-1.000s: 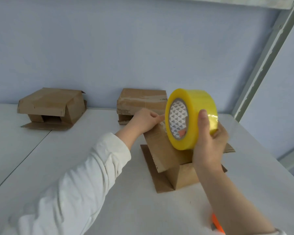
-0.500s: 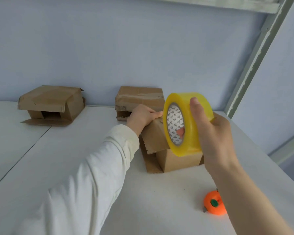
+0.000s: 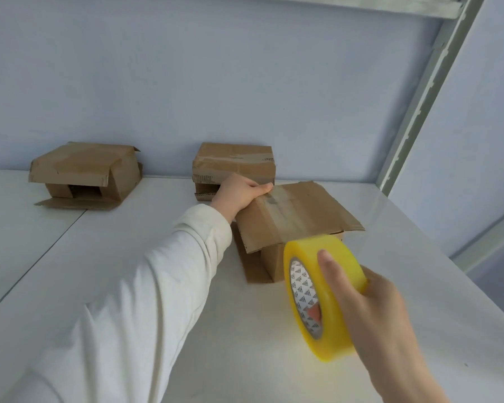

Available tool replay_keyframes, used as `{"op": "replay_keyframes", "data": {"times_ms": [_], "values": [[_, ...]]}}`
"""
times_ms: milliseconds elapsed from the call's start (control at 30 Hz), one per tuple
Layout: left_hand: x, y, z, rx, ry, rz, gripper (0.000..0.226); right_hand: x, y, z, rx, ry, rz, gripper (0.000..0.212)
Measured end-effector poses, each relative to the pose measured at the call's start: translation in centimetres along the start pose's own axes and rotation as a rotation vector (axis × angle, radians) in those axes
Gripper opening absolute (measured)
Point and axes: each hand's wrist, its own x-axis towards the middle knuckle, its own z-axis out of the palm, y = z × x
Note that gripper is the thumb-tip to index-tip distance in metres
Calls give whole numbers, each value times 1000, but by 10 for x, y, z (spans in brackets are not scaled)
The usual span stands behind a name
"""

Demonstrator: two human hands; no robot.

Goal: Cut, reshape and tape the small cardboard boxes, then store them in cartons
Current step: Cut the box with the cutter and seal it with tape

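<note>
A small brown cardboard box (image 3: 296,216) sits mid-table with its top flaps folded down and a clear strip of tape running across them. My left hand (image 3: 239,194) presses on the box's far left corner, fingers curled over the flap edge. My right hand (image 3: 373,312) grips a yellow roll of tape (image 3: 320,298) held on edge, in front of the box and nearer to me. A stretch of tape seems to run from the roll up to the box top, though it is faint.
Two more cardboard boxes stand against the back wall: one with loose flaps (image 3: 85,174) at the left, one (image 3: 233,167) just behind my left hand. A metal shelf upright (image 3: 413,112) rises at the right. The white table (image 3: 128,257) has a seam at the left.
My right hand has pulled the tape roll back toward me and down, off the box top. The view tilted, and the orange cutter near the front right is out of sight.
</note>
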Motion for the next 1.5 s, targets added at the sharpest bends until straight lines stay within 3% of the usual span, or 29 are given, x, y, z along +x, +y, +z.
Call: {"op": "replay_keyframes", "data": {"times_ms": [167,300,400,500,600,733,867,967,1033,1100,1133,1200,1233,1267,1400,1433,1500], "values": [[-4,-4,1,112,-22,73,45,4,7,5,-4,7,18,36],[-46,-23,-12,151,-99,527,65,5,7,1,21,-9,42,37],[-79,-39,-24,432,-182,799,79,9,4,-1,-15,-34,74,38],[-73,-47,-23,630,6,991,65,10,-4,-2,-22,-56,104,43],[-64,-37,-11,499,173,1025,40,14,-18,-5,-13,-78,88,42],[-62,-16,-4,71,289,759,23,29,-56,-20,208,-211,-9,45],[-54,6,-12,-239,285,496,26,38,-95,-25,332,-468,-300,28],[-51,5,-14,-246,281,371,29,54,-100,-10,263,-431,-426,34],[-50,-6,-13,-205,176,278,30,63,-95,5,255,-359,-413,49],[-55,-12,-15,-340,103,232,26,67,-89,16,289,-280,-409,57],[-60,-11,-19,-426,165,227,20,69,-86,20,305,-242,-419,59],[-81,-6,-28,-487,483,235,11,71,-83,26,312,-195,-447,58],[-94,-1,-31,-489,582,235,21,73,-81,29,306,-182,-460,55],[-103,1,-33,-462,577,224,35,75,-80,31,298,-172,-479,52],[-113,12,-29,-199,-166,-48,89,81,-73,34,344,-213,-528,40],[-108,15,-31,-295,-272,-119,92,82,-71,35,356,-211,-534,41],[-98,21,-36,-573,-399,-191,72,85,-69,36,369,-212,-535,44]]}}
